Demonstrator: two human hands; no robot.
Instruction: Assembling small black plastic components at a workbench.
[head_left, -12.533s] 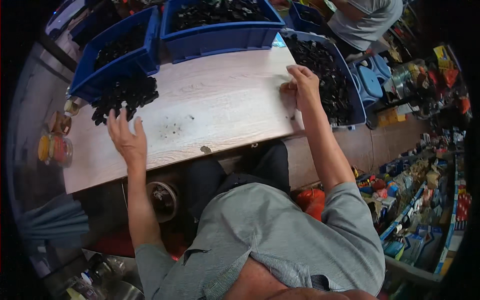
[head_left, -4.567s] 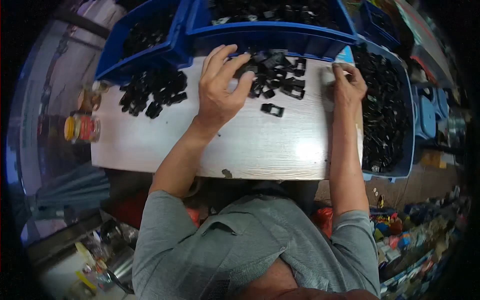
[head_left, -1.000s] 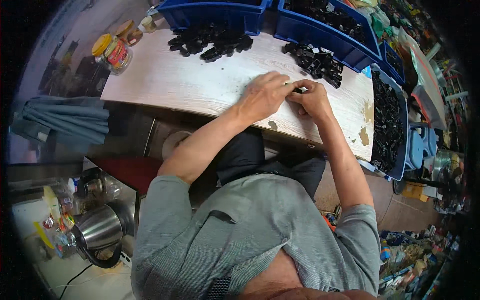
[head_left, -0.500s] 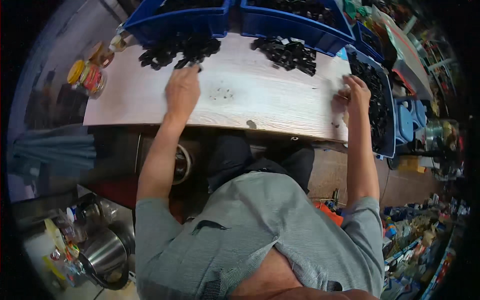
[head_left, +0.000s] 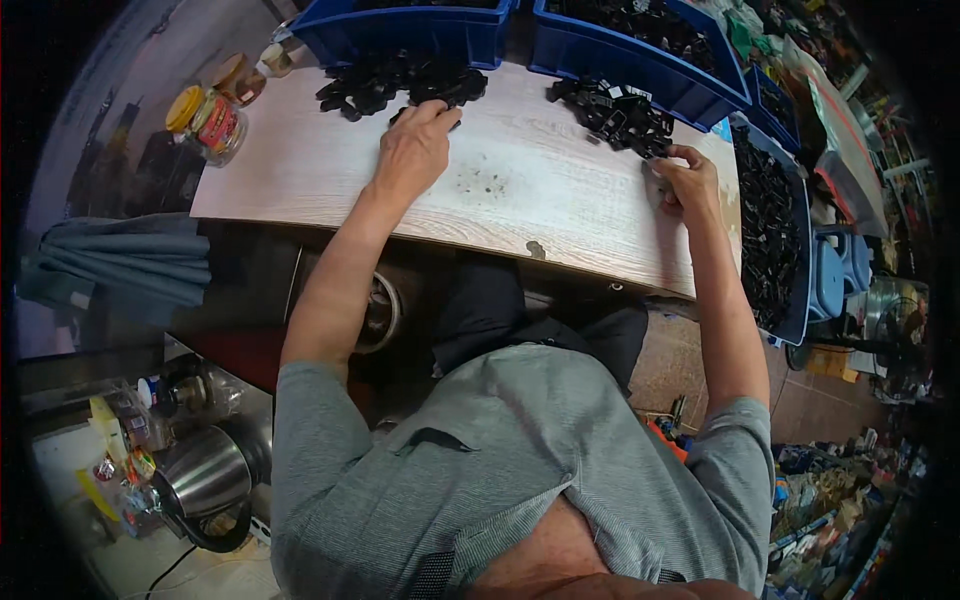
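At the near edge of the left heap of small black plastic parts, my left hand is closed, its fingertips bent around a black part that is mostly hidden. My right hand is at the right end of the other heap of black parts. Its thumb and forefinger pinch a black part at that edge, and the remaining fingers curl beneath. Both heaps lie loose on a pale wood-grain table. The exact shape of each held part is too small to make out.
Two blue bins of black parts stand along the far edge. Another blue bin, full of black parts, is right of the table. A yellow-lidded jar stands at the left. A steel kettle sits lower left.
My right hand has moved left and up to the edge of the right heap, where it now pinches a part. My left hand stays at its heap. The whole view has shifted slightly.
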